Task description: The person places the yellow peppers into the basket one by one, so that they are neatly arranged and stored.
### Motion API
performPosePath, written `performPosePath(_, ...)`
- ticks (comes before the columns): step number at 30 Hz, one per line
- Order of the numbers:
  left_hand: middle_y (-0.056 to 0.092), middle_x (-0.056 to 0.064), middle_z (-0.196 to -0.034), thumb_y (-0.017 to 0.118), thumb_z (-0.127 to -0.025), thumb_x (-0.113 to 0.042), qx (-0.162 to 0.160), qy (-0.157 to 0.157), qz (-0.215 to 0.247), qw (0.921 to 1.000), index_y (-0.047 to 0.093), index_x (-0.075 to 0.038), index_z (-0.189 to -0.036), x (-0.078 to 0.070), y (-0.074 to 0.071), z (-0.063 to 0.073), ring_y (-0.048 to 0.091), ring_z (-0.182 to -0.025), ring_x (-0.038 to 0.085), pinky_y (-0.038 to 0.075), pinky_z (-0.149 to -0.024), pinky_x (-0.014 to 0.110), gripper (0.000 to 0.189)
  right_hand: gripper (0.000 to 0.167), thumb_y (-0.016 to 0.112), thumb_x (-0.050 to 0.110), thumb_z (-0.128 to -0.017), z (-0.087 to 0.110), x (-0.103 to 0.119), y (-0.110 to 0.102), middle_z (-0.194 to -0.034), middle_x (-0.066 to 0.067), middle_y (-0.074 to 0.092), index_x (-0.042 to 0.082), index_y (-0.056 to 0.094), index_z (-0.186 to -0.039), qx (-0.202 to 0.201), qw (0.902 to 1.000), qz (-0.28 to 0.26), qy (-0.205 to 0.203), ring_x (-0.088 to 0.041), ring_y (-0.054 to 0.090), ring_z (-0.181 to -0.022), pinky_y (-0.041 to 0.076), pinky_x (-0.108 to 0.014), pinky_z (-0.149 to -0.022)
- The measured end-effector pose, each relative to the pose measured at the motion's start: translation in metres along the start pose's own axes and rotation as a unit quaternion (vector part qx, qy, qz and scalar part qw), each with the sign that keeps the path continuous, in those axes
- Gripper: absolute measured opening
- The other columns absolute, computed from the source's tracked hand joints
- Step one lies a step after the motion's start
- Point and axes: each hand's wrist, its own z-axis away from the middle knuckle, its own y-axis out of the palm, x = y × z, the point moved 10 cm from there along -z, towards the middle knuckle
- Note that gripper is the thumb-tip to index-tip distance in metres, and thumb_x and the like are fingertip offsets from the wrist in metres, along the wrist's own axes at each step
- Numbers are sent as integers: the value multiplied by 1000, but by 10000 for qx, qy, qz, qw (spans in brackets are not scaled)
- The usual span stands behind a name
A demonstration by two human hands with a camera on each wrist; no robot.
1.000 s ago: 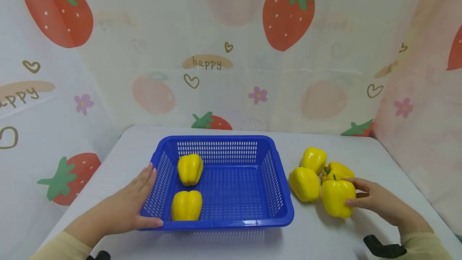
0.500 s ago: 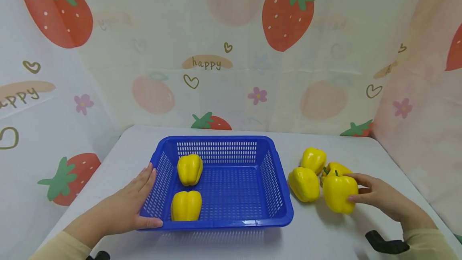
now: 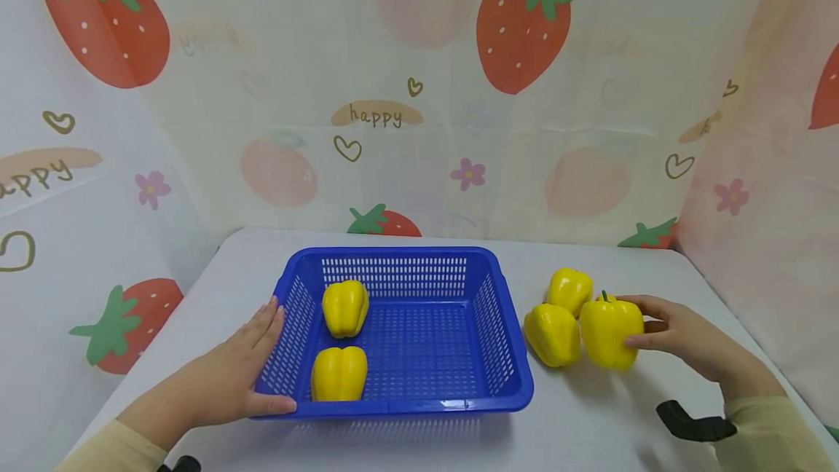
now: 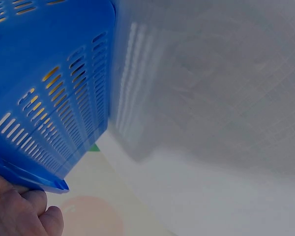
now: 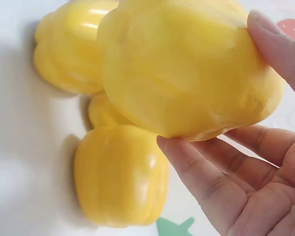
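Note:
A yellow bell pepper point(image 3: 611, 333), stem up, is pinched between the thumb and fingers of my right hand point(image 3: 684, 337). Its shadow falls on the table apart from it, so it hangs above the surface. Two more yellow peppers point(image 3: 553, 335) point(image 3: 570, 291) lie just left of and behind it; another is mostly hidden behind the held one. In the right wrist view, the held pepper point(image 5: 191, 69) covers part of the others. My left hand point(image 3: 229, 370) rests on the left rim of a blue basket point(image 3: 393, 406), fingers extended, thumb on the front rim. Two peppers point(image 3: 345, 308) point(image 3: 339, 374) lie inside, on its left.
The basket stands on a white table point(image 3: 406, 450), left of the loose peppers. A strawberry-printed cloth point(image 3: 419, 166) hangs behind the table and along both sides. Black straps point(image 3: 695, 425) show near my wrists.
My right hand has lifted the bell pepper upward and slightly away from me, so it now covers most of the pepper behind. The left hand and basket stay put.

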Motion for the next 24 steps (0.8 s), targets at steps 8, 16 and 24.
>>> performPosePath(8,4,20,-152,45,-64,-82,52,-10,8,10000,9,2,-145,0,1,-1,13,-137,36,26,-103,53,122,67,67,20,-82,-6,20,-6,-130,-25,44,0,35,-137,-111,9992,297,-258,-35,54,-105,48,-49,-84)
performPosePath(16,4,20,-151,43,-64,-83,42,4,-39,10000,9,2,-145,1,2,-1,13,-137,37,26,-103,53,123,66,67,21,-82,-16,45,-9,-133,-22,43,3,36,-138,-155,9972,532,-503,-37,53,-108,47,-52,-86)
performPosePath(24,3,19,-152,44,-64,-83,56,3,-12,10000,8,1,-145,1,2,-1,12,-137,36,26,-103,53,122,68,69,27,-81,-30,70,-6,-132,-17,47,8,38,-138,-180,9951,771,-600,-36,53,-109,41,-57,-90)
